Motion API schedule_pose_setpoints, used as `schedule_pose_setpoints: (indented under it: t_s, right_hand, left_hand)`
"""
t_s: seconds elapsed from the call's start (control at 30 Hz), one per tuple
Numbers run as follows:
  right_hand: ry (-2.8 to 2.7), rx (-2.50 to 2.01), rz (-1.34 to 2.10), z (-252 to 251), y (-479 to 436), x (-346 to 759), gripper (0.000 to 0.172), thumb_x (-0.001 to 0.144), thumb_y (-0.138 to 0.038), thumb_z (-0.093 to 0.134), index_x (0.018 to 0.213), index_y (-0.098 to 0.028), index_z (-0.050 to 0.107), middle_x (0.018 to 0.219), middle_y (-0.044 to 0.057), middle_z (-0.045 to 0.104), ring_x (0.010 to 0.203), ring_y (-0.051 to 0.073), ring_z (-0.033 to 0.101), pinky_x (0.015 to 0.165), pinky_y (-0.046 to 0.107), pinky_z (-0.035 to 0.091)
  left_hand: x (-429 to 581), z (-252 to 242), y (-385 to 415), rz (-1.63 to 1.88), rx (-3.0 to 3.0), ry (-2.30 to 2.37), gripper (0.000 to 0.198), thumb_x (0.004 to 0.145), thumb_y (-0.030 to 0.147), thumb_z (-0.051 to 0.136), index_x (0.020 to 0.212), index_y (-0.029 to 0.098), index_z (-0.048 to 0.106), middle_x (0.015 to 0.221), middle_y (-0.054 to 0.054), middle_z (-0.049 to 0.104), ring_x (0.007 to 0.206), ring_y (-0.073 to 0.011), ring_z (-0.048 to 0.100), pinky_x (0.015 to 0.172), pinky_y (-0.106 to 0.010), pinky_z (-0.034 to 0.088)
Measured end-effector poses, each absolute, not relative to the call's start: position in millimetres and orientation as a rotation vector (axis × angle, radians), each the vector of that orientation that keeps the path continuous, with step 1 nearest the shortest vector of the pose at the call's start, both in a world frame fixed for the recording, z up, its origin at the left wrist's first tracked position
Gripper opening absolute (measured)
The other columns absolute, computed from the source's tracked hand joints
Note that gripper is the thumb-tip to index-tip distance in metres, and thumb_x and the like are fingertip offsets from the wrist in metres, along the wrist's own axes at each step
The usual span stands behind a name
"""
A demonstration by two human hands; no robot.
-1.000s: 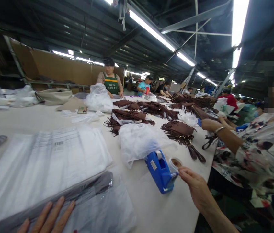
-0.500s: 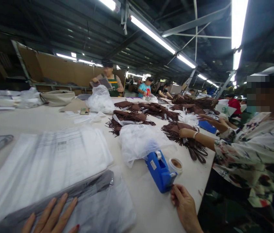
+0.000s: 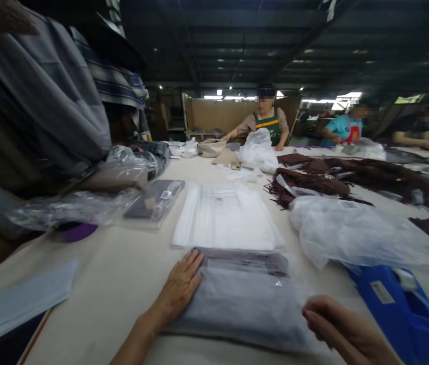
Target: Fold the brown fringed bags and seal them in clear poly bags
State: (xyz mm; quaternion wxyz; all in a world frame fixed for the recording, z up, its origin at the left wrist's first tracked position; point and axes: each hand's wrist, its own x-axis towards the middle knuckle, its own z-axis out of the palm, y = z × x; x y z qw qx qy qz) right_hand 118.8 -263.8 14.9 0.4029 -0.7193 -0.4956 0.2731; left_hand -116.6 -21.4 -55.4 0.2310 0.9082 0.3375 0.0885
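Note:
My left hand [image 3: 178,289] lies flat with fingers stretched on the left side of a folded grey cloth item in a clear plastic bag [image 3: 245,304]. Over the bag's right edge is my right hand [image 3: 346,324], its thumb and fingers pinched together; anything between them is too small or blurred to make out. A blue tape dispenser [image 3: 384,294] stands to the right of that hand, partly cut off by the frame. Just beyond the bagged item lies a stack of flat white plastic bags [image 3: 225,218] with a printed barcode.
Another packed grey item [image 3: 157,200] lies at the left, near crumpled clear plastic [image 3: 73,210]. Loose white bags [image 3: 351,233] and brown fringed goods [image 3: 313,185] cover the right. Across the table stands a person in a green apron [image 3: 270,124]; others work farther right.
My view has swung left. My right hand has come away from the tape dispenser's front end to the bagged item's right edge, still pinched. My left hand stays flat on the bag.

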Motion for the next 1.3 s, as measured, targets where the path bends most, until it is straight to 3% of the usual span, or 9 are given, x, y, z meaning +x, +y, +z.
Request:
schedule_pose_setpoints:
  t_s: [0.23,0.53,0.73,0.97,1.1,1.17,1.23,1.3]
  right_hand:
    - [-1.989,-1.69,1.024,51,-118,75,0.017,0.085,-0.029,0.048,0.074,-0.019,0.057,0.061,-0.004,0.05,0.055,0.009,0.043,0.051,0.021,0.031]
    - [-2.329,-1.774,1.08,19,-27,43,0.015,0.067,-0.012,0.061,0.055,-0.019,0.055,0.05,-0.007,0.045,0.05,0.008,0.039,0.051,0.022,0.027]
    - [-2.163,-2.045,1.127,13,-14,38,0.021,0.058,-0.017,0.07,0.047,-0.02,0.052,0.04,-0.007,0.044,0.043,0.009,0.041,0.045,0.023,0.029]
    - [-1.865,-2.204,1.196,0,-12,66,0.026,0.055,-0.032,0.077,0.059,-0.02,0.054,0.037,-0.006,0.049,0.036,0.013,0.049,0.038,0.023,0.035]
    - [-1.877,-2.191,0.791,8,-36,69,0.003,0.072,-0.02,0.062,0.071,-0.016,0.061,0.061,0.004,0.064,0.059,0.019,0.061,0.056,0.03,0.047]
    - [-1.939,-2.093,0.587,9,-59,55,0.014,0.082,-0.018,0.05,0.087,-0.016,0.064,0.088,0.01,0.068,0.085,0.022,0.062,0.076,0.036,0.047]
    - [-2.097,-1.895,0.422,2,-85,33,0.024,0.087,-0.023,0.046,0.104,-0.017,0.062,0.112,0.011,0.063,0.108,0.024,0.054,0.095,0.042,0.039]
    - [-2.291,-1.643,0.15,-15,-107,11,0.039,0.086,-0.03,0.05,0.12,-0.01,0.055,0.125,0.016,0.057,0.122,0.03,0.044,0.104,0.049,0.031]
  left_hand:
    - [-121,-73,-17,0.412,2.311,0.962,0.046,0.09,0.026,0.029,0.135,0.017,0.036,0.145,-0.007,0.032,0.135,-0.0179,0.025,0.112,-0.044,0.02]
    - [-121,-82,-21,0.507,2.242,0.967,0.049,0.088,0.017,0.026,0.137,0.013,0.031,0.146,-0.009,0.03,0.135,-0.0168,0.024,0.113,-0.045,0.02]
    - [-120,-83,-23,0.482,2.286,0.972,0.051,0.086,0.012,0.025,0.137,0.013,0.029,0.146,-0.011,0.03,0.135,-0.0187,0.024,0.112,-0.047,0.023]
    - [-120,-85,-23,0.507,2.272,0.988,0.054,0.084,0.009,0.026,0.138,0.012,0.029,0.146,-0.011,0.03,0.136,-0.0187,0.023,0.113,-0.047,0.02]
    - [-120,-87,-24,0.568,2.234,1.001,0.053,0.083,0.009,0.025,0.136,0.009,0.03,0.143,-0.014,0.035,0.134,-0.0188,0.027,0.113,-0.048,0.019]
    - [-120,-90,-23,0.613,2.205,1.002,0.053,0.083,0.009,0.025,0.135,0.009,0.032,0.142,-0.013,0.038,0.133,-0.0183,0.029,0.113,-0.048,0.018]
    - [-121,-93,-22,0.65,2.168,0.995,0.052,0.083,0.01,0.025,0.134,0.011,0.035,0.14,-0.013,0.041,0.131,-0.0179,0.033,0.113,-0.048,0.019]
    - [-121,-95,-19,0.673,2.128,0.983,0.05,0.083,0.012,0.027,0.132,0.012,0.038,0.138,-0.012,0.043,0.13,-0.0177,0.036,0.113,-0.047,0.02]
